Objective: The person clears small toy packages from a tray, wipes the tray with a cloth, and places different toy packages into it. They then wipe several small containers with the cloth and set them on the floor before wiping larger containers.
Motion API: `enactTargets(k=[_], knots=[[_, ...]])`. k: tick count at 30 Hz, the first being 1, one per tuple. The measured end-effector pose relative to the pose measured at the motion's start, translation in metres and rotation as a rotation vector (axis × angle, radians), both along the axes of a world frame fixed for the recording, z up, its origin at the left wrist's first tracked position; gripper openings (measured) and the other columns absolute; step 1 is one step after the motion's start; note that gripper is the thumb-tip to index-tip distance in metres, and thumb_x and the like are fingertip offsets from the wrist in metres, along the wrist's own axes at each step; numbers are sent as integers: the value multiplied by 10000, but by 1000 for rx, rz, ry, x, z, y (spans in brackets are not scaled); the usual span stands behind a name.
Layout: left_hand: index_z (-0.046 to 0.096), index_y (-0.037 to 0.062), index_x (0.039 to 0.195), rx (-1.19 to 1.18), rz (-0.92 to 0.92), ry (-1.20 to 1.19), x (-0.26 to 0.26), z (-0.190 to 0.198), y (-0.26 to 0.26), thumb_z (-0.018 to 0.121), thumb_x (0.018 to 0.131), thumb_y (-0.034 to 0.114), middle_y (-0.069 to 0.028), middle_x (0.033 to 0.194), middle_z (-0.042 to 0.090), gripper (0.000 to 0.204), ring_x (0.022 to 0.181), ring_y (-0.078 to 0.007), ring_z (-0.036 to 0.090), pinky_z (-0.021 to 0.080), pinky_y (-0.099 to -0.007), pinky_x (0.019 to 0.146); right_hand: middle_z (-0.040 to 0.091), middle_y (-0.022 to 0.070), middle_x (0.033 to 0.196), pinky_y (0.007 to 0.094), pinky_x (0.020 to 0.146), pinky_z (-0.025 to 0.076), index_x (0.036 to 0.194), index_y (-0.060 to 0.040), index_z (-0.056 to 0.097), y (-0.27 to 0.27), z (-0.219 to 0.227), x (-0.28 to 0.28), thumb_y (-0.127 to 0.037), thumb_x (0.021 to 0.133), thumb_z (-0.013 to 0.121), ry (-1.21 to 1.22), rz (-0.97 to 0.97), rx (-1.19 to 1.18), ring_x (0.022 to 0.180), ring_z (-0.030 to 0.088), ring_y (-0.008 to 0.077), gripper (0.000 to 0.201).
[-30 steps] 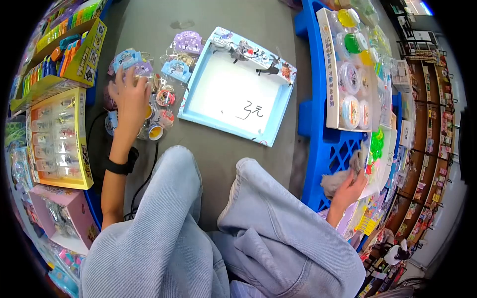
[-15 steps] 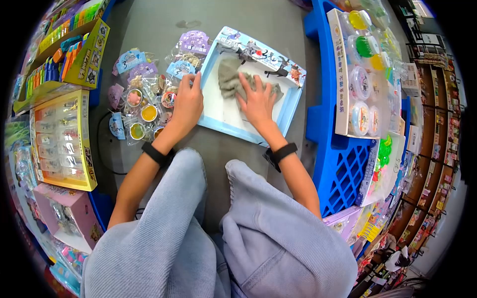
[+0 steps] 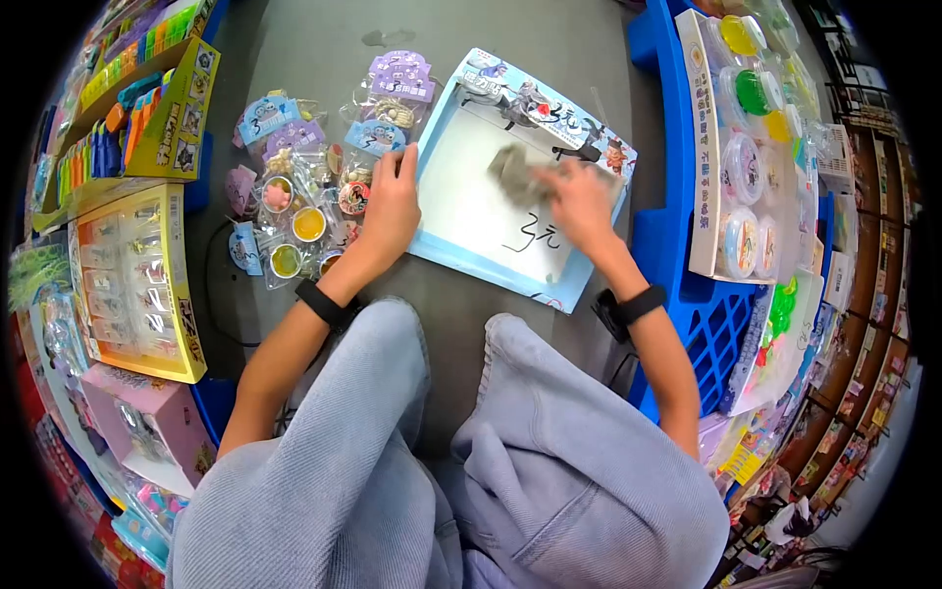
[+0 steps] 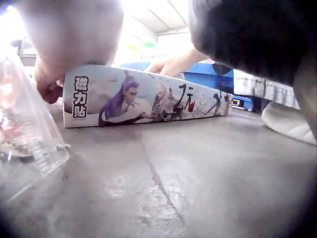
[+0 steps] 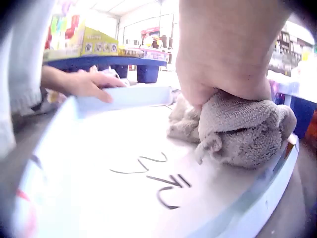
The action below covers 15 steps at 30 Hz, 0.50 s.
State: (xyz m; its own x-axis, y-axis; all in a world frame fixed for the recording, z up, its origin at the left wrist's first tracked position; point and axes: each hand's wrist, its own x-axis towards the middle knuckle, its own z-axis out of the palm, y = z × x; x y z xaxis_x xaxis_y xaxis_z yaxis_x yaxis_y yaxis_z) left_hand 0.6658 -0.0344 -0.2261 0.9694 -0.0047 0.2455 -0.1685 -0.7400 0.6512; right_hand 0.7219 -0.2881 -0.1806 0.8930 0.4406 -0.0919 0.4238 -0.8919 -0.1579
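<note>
A shallow light-blue cardboard box (image 3: 461,250) with a white inside and handwritten black characters lies on the grey floor. My left hand (image 3: 394,211) holds its left wall, fingertips at the rim. In the left wrist view, the printed outer side of the box (image 4: 148,99) faces the camera. My right hand (image 3: 586,208) grips a bunched grey cloth (image 3: 515,177) against the white inside, near the far right part. The right wrist view shows the cloth (image 5: 242,131) folded thickly under the right hand's fingers.
Clear packets (image 3: 294,182) with blue and purple cards lie left of the box. A yellow box (image 3: 182,294) and other goods line the left side. On the right stands a blue plastic pallet (image 3: 702,339) carrying a carton of lidded tubs (image 3: 741,167).
My right hand brought the grey cloth from the right-hand pallet into the box, then moved it rightward across the inside. My left hand went from the packets to the box's left wall.
</note>
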Motion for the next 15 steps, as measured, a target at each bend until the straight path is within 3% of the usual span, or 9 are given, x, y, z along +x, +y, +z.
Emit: enactTargets(k=[2, 4, 5, 6, 8, 9, 12, 14, 15], knots=[[429, -53, 1198, -10, 29, 13, -1, -4, -1, 490, 661, -139, -228, 1057, 490, 547, 1005, -373, 470, 409, -394, 854, 521, 81, 1039, 454, 728, 430, 1091, -278, 611, 6, -12, 15, -80, 683, 561, -106, -214, 31, 904, 504, 289, 456], [446, -22, 1200, -160, 106, 57, -3, -4, -1, 507, 667, -111, -229, 1045, 538, 544, 989, -357, 513, 420, -369, 853, 519, 81, 1071, 455, 766, 425, 1098, -268, 607, 24, -33, 1, -92, 688, 558, -92, -220, 30, 921, 504, 298, 449], [442, 23, 1212, -383, 138, 201, -3, 7, -1, 497, 676, -92, -220, 1014, 583, 551, 950, -323, 567, 433, -342, 836, 520, 76, 1088, 456, 804, 422, 1100, -257, 610, 30, -26, -10, -105, 710, 545, -37, -155, 64, 954, 502, 315, 424], [442, 23, 1212, -385, 123, 199, -1, 7, 1, 497, 676, -92, -220, 1014, 583, 551, 950, -323, 567, 433, -342, 836, 522, 81, 1081, 429, 841, 425, 1103, -253, 613, 34, -12, -18, -113, 731, 530, 98, -126, 125, 981, 502, 302, 406], [422, 45, 1216, -661, 90, 313, -3, 6, 9, 473, 683, -92, -195, 968, 608, 552, 882, -272, 592, 442, -320, 791, 523, 98, 1071, 401, 840, 425, 1119, -225, 609, 25, -6, -19, -104, 740, 541, 246, -134, 351, 967, 515, 291, 404], [409, 66, 1216, -711, 51, 413, -2, 19, 11, 459, 687, -94, -148, 957, 596, 555, 840, -193, 569, 438, -287, 760, 523, 98, 1071, 401, 840, 425, 1119, -225, 609, 19, 2, -23, -104, 740, 541, 242, -138, 347, 967, 515, 291, 404], [406, 76, 1223, -763, 7, 376, -4, 80, 9, 481, 719, -86, -102, 1080, 538, 535, 858, -109, 507, 402, -216, 712, 531, 115, 1003, 318, 819, 415, 1125, -146, 607, 4, 53, -46, -22, 741, 569, 57, -274, 758, 930, 532, 254, 406], [402, 59, 1224, -541, 52, 103, -9, 137, 6, 556, 757, -56, -108, 1172, 477, 505, 886, -111, 501, 407, -218, 724, 531, 115, 967, 280, 817, 401, 1134, -83, 596, -9, 96, -72, 37, 759, 559, -80, -302, 829, 913, 522, 219, 396], [409, 45, 1212, -506, 114, -69, -10, 161, 2, 550, 723, -81, -103, 1092, 481, 525, 877, -141, 500, 415, -245, 726, 525, 114, 976, 287, 824, 398, 1132, -52, 588, -15, 110, -85, 35, 765, 561, -160, -330, 828, 910, 515, 220, 379]])
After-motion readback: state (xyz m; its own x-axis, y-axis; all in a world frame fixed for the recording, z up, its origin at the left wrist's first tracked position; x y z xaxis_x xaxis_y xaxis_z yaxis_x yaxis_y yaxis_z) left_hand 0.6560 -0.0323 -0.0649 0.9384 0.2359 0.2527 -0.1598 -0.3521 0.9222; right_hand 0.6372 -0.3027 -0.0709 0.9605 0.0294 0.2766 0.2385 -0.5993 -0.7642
